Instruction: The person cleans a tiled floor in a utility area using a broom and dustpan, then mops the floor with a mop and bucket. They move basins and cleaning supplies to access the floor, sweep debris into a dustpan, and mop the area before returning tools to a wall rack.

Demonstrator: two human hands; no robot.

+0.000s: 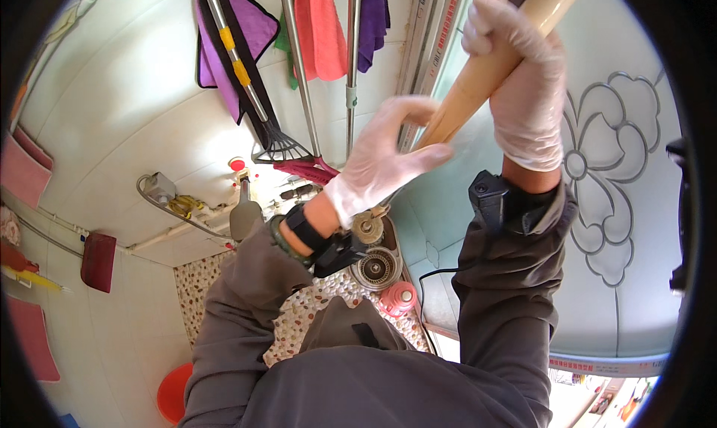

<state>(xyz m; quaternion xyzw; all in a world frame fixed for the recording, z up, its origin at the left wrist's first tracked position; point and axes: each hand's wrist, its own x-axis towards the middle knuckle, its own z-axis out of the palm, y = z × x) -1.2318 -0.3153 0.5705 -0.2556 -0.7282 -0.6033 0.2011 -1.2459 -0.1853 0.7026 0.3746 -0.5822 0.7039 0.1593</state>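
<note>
My right hand [521, 41], in a thin whitish glove, is wrapped around a glossy tan cylinder [482, 94] that slants from the upper right down toward the middle. A dark strip lies along the cylinder near the top edge. Around its lower end, the thumb and fingers of my gloved left hand [386, 153] are spread, with a gap showing between palm and cylinder. Whether the left fingertips touch it I cannot tell; the hand is slightly blurred. Black devices are strapped to both wrists.
A glass panel with a flower pattern [577, 164] stands at right beside a metal door frame [434, 52]. Poles [299, 64] and cloths [319, 30] hang on the tiled wall. Below are a pebble-patterned floor [313, 310], a round drain strainer [376, 266], a pink container [399, 299] and a red basin [175, 394].
</note>
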